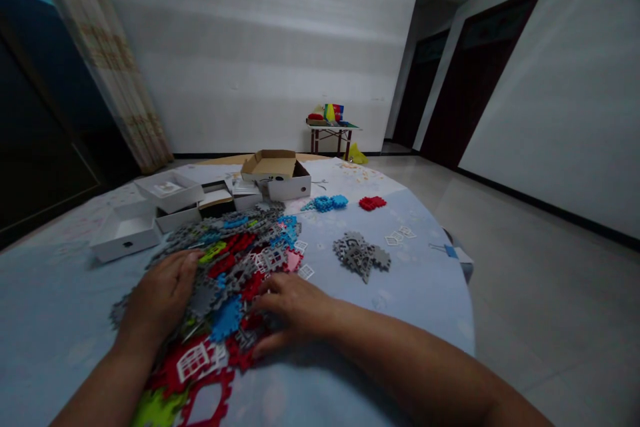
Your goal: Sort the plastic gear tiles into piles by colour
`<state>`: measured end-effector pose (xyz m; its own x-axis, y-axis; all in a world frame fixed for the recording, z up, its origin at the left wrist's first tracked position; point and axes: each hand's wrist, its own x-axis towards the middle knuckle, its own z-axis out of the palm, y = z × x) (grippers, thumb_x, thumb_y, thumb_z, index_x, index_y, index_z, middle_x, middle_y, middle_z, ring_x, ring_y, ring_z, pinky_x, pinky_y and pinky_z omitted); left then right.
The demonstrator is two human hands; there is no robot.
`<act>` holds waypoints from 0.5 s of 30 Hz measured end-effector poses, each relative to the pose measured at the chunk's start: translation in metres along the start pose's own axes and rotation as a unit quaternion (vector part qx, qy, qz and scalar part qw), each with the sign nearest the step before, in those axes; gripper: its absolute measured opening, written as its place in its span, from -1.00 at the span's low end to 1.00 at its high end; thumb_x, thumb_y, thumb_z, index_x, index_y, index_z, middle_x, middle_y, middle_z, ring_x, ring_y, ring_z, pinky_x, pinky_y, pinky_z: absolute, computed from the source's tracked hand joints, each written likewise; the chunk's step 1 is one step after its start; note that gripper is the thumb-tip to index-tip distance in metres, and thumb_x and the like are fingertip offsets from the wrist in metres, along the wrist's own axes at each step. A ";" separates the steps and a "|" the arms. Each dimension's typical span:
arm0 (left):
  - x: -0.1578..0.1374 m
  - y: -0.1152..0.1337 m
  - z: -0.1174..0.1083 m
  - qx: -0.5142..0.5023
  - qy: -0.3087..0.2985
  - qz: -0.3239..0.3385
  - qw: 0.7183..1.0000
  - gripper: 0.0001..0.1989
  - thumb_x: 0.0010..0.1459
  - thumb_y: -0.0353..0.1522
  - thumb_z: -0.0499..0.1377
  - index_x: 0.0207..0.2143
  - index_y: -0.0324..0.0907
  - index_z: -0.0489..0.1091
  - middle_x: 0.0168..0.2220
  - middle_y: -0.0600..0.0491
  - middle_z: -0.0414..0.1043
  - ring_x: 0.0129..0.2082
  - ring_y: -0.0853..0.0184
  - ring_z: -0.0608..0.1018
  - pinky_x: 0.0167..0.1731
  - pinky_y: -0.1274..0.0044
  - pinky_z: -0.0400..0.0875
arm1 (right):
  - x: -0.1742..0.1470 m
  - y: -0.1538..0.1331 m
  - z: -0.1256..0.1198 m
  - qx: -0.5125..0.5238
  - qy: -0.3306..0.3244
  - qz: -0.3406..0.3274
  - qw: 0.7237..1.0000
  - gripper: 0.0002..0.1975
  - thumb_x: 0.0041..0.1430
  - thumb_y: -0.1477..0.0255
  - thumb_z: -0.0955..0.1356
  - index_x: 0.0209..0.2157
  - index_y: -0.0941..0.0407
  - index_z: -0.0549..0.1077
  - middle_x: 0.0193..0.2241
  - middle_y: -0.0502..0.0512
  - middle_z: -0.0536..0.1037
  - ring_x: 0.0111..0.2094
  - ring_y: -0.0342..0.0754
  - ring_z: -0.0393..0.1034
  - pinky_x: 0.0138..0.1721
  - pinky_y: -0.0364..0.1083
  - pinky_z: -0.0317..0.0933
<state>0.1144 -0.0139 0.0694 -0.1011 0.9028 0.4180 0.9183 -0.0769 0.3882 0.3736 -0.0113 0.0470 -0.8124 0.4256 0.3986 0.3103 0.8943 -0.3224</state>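
A large heap of toothed, interlocking building tiles in grey, red, blue and green covers the near part of the table. My left hand rests on the grey tiles at the heap's left side, its fingers close together and their undersides hidden. On the right edge of the heap lies my right hand, with fingers spread over red and grey tiles and the thumb apart. White window-frame pieces lie on a red tile at the near end.
Grey tiles form a smaller pile to the right. Beyond are blue tiles, red tiles and white frames. White boxes and an open cardboard box stand at the back left. The round table's edge curves at right.
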 end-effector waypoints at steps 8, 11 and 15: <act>0.002 0.016 0.011 0.119 0.023 0.030 0.992 -0.44 0.20 -0.14 -0.27 -0.15 -0.30 0.38 -0.09 -0.15 0.42 -0.05 0.16 0.41 0.00 0.36 0.23 | 0.006 0.018 0.004 -0.027 0.027 0.057 0.998 -0.54 -0.01 0.07 0.36 -0.14 0.06 0.44 -0.17 0.14 0.41 -0.16 -0.02 0.27 -0.16 -0.06 0.16; 0.005 0.019 0.010 0.140 0.005 0.045 0.989 -0.44 0.20 -0.14 -0.27 -0.17 -0.28 0.39 -0.10 -0.13 0.43 -0.07 0.17 0.43 -0.02 0.36 0.24 | 0.000 0.033 -0.006 -0.012 0.079 0.099 0.992 -0.58 0.05 0.11 0.34 -0.16 0.11 0.45 -0.20 0.15 0.42 -0.15 -0.04 0.28 -0.13 -0.07 0.16; 0.015 0.029 -0.001 0.130 -0.039 0.049 0.990 -0.44 0.18 -0.12 -0.27 -0.15 -0.26 0.39 -0.08 -0.09 0.42 -0.06 0.19 0.42 -0.04 0.39 0.25 | -0.007 0.050 -0.012 -0.020 0.135 0.192 0.972 -0.62 0.09 0.18 0.34 -0.13 0.13 0.43 -0.17 0.18 0.40 -0.13 -0.03 0.27 -0.10 -0.05 0.16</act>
<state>0.1386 -0.0030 0.0879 0.0148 0.9272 0.3742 0.9906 -0.0644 0.1205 0.4010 0.0317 0.0383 -0.4753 0.7447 0.4685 0.5878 0.6650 -0.4607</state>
